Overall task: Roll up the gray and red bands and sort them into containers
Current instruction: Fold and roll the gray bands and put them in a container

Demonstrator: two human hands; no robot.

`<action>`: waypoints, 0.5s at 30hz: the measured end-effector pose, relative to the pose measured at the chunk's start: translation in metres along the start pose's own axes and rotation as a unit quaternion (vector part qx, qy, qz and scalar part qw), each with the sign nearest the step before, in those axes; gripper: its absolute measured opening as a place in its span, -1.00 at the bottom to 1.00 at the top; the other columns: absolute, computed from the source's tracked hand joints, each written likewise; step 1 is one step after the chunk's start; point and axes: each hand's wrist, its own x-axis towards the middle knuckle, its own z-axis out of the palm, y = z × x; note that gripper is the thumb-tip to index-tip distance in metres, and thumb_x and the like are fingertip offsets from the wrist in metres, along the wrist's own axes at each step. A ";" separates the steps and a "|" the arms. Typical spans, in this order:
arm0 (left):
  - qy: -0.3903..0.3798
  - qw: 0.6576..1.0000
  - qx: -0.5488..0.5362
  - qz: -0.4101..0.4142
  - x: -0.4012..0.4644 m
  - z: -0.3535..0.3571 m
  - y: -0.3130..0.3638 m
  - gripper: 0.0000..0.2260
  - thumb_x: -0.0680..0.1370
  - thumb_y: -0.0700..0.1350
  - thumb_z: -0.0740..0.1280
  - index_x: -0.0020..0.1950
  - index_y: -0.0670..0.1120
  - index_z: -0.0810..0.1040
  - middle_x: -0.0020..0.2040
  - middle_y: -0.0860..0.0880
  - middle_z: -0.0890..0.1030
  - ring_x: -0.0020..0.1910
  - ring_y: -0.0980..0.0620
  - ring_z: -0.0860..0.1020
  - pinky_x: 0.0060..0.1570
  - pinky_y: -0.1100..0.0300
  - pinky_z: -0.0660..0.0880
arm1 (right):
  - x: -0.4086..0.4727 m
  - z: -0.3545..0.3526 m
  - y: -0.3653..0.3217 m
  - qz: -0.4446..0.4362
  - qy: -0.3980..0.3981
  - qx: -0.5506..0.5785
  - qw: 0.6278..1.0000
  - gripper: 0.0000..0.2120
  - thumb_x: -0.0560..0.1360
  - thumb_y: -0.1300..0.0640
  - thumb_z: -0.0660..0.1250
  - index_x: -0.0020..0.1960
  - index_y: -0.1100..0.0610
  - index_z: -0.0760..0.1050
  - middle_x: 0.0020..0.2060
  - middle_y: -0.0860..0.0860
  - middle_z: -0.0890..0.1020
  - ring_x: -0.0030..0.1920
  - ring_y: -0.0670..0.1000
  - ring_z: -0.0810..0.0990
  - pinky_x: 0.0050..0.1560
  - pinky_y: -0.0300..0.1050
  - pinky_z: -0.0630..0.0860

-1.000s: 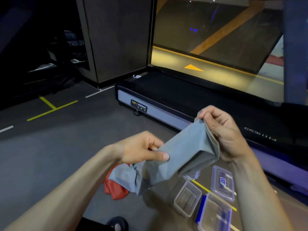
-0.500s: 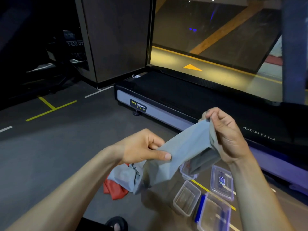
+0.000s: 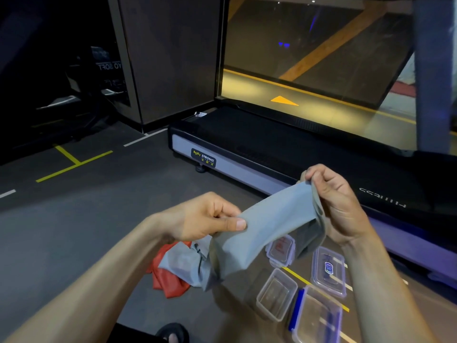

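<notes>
I hold a gray band (image 3: 269,226) stretched in the air between both hands. My left hand (image 3: 205,216) pinches its near end between thumb and fingers. My right hand (image 3: 333,201) grips the far end, where the band folds over and hangs down. Below on the floor lies a heap with another gray band (image 3: 185,263) on top of a red band (image 3: 168,280). Two clear open containers stand to the right on the floor: a small one (image 3: 275,294) and a larger one with a blue clip (image 3: 317,318).
Two clear lids lie beyond the containers, one partly hidden by the band (image 3: 280,251), one with a blue label (image 3: 329,271). A black treadmill (image 3: 259,144) runs across behind them. A sandalled foot (image 3: 173,334) shows at the bottom edge. Yellow lines mark the dark floor.
My right hand has moved slightly right and away, pulling the gray band longer and flatter between the hands. The left hand has barely moved.
</notes>
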 end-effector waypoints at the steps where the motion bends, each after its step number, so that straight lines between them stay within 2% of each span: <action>1: -0.007 1.000 -0.017 0.006 -0.002 -0.003 0.000 -0.83 0.62 -0.07 0.38 -0.07 -0.12 0.68 -0.18 -0.10 0.65 -0.20 0.02 0.55 -0.21 0.24 0.47 | -0.001 -0.001 0.001 0.009 -0.004 -0.011 1.000 -0.65 0.33 -0.15 0.62 -0.14 0.08 0.60 -0.26 0.06 0.55 -0.30 -0.05 0.53 -0.28 -0.24 0.51; 4: -0.019 0.986 -0.165 0.034 -0.009 -0.011 0.002 -0.72 0.48 0.06 0.53 -0.06 -0.15 0.68 -0.16 -0.10 0.67 -0.23 0.05 0.62 -0.19 0.24 0.55 | -0.003 0.003 0.010 0.039 -0.032 -0.046 0.998 -0.69 0.35 -0.16 0.60 -0.17 0.05 0.62 -0.31 0.01 0.55 -0.34 -0.11 0.48 -0.34 -0.30 0.43; 7: -0.062 0.956 -0.272 0.086 -0.012 -0.010 0.005 -0.74 0.49 0.03 0.51 0.02 -0.14 0.72 -0.12 -0.04 0.73 -0.19 0.11 0.70 -0.16 0.28 0.61 | -0.002 0.019 0.021 0.049 -0.082 -0.046 0.994 -0.66 0.35 -0.19 0.60 -0.16 0.05 0.63 -0.29 0.02 0.55 -0.33 -0.11 0.47 -0.30 -0.31 0.41; 9: -0.073 0.954 -0.274 0.093 -0.010 -0.007 0.006 -0.77 0.50 0.02 0.50 -0.01 -0.13 0.73 -0.14 -0.01 0.73 -0.20 0.13 0.70 -0.15 0.29 0.60 | 0.000 0.029 0.024 0.046 -0.104 -0.035 0.993 -0.68 0.38 -0.18 0.59 -0.14 0.05 0.64 -0.17 0.06 0.61 -0.20 -0.05 0.56 -0.14 -0.25 0.47; 12: -0.057 0.960 -0.264 0.077 -0.011 -0.009 0.007 -0.74 0.48 0.04 0.52 -0.05 -0.15 0.72 -0.18 -0.04 0.72 -0.23 0.09 0.68 -0.16 0.26 0.59 | 0.003 0.033 0.023 0.026 -0.116 0.027 0.993 -0.74 0.46 -0.09 0.54 -0.10 0.09 0.61 0.03 0.11 0.64 0.11 0.14 0.63 0.21 0.06 0.51; 15: -0.039 0.968 -0.244 0.049 -0.011 -0.014 0.001 -0.71 0.47 0.02 0.53 -0.06 -0.20 0.67 -0.18 -0.10 0.67 -0.23 0.03 0.64 -0.14 0.18 0.54 | 0.004 0.039 0.021 0.016 -0.125 0.071 0.990 -0.75 0.48 -0.05 0.53 -0.09 0.12 0.59 0.06 0.12 0.63 0.17 0.19 0.62 0.29 0.18 0.45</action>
